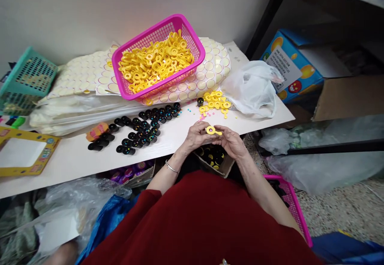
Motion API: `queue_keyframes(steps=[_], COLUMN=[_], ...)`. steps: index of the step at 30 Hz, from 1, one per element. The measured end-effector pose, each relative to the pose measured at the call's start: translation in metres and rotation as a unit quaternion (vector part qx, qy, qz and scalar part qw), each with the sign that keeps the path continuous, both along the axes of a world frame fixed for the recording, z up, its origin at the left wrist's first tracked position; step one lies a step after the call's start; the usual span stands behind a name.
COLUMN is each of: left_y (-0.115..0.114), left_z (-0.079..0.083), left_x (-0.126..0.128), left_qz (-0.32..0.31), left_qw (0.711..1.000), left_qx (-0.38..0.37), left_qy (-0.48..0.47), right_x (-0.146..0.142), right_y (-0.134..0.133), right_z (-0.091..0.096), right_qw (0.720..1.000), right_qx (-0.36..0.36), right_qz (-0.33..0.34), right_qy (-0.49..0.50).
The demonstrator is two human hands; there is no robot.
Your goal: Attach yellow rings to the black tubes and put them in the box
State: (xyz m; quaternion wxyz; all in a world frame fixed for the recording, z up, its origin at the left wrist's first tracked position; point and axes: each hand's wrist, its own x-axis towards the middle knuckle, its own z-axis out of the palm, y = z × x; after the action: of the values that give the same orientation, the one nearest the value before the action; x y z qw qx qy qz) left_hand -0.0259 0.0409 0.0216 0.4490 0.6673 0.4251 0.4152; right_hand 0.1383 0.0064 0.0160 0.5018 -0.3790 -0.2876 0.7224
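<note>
Left hand and right hand flank yellow piece.

Editor: Where is the lens?

Photographer: A single camera, worn on a person's head, looks forward and steeply down over a red-clad chest, which fills 6 o'clock at closest range.

Editor: Facing which way?

Photographer: Across a white surface toward a pale wall at 12 o'clock. The near edge slants upward from 8 o'clock to 3.

Editor: And mid-frame?

Photographer: The left hand and right hand, near the lens and close to the dial's centre; a pink basket sits farther out, at 11.

Editor: How wide?

Photographer: Wide enough to take in a blue box at 2 o'clock, speckled floor at 4 and yellow-edged packaging at 9.
</note>
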Motion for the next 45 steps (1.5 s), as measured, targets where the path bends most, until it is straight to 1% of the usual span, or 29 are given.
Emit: queue_keyframes(steps=[3,7,10,13,16,19,22,24,29,31,35,38,40,42,44,45], left_y=[-0.006,-0.010,-0.012,-0.014,-0.017,-0.020,-0.024,-0.027,-0.032,-0.032,-0.031,-0.030,-0.031,-0.030,-0.025,-0.021], left_z=[0.009,0.019,0.021,0.019,0.017,0.017,0.019,0.020,0.021,0.021,0.018,0.011,0.006,0.001,-0.003,-0.004], left_x=[0.003,0.004,0.005,0.006,0.008,0.012,0.017,0.019,0.021,0.022,0.023,0.023,0.021,0.018,0.011,0.006], left_qz=[-0.019,-0.032,-0.058,-0.082,-0.106,-0.150,-0.168,-0.170,-0.178,-0.180,-0.184,-0.185,-0.185,-0.192,-0.203,-0.196], left_qw=[0.998,0.998,0.997,0.994,0.989,0.976,0.964,0.961,0.955,0.955,0.957,0.956,0.954,0.948,0.942,0.942], left_qx=[0.050,0.046,0.042,0.067,0.099,0.121,0.138,0.150,0.186,0.187,0.162,0.165,0.173,0.182,0.200,0.215], left_qy=[0.028,0.014,0.002,0.015,0.042,0.103,0.152,0.160,0.148,0.146,0.156,0.157,0.162,0.178,0.177,0.167], right_x=[0.008,0.013,0.016,0.018,0.020,0.022,0.023,0.025,0.030,0.030,0.022,0.015,0.013,0.013,0.017,0.020], right_y=[-0.008,-0.009,-0.010,-0.011,-0.012,-0.012,-0.012,-0.014,-0.017,-0.019,-0.024,-0.026,-0.025,-0.024,-0.022,-0.022], right_z=[-0.002,-0.004,-0.004,-0.001,0.006,0.015,0.019,0.018,0.010,0.008,0.008,0.006,0.003,-0.001,-0.005,-0.007], right_qw=[1.000,0.998,0.997,0.997,0.998,0.998,0.996,0.995,0.991,0.991,0.993,0.995,0.996,0.994,0.989,0.984], right_qx=[0.014,0.026,0.017,0.004,0.002,0.004,0.017,0.027,0.036,0.040,0.043,0.030,0.026,0.031,0.047,0.057], right_qz=[0.021,0.046,0.057,0.056,0.056,0.050,0.039,0.039,0.065,0.057,0.008,-0.012,0.005,0.040,0.076,0.096], right_qy=[-0.007,0.025,0.051,0.054,0.023,-0.037,-0.082,-0.093,-0.109,-0.112,-0.110,-0.090,-0.085,-0.097,-0.119,-0.136])
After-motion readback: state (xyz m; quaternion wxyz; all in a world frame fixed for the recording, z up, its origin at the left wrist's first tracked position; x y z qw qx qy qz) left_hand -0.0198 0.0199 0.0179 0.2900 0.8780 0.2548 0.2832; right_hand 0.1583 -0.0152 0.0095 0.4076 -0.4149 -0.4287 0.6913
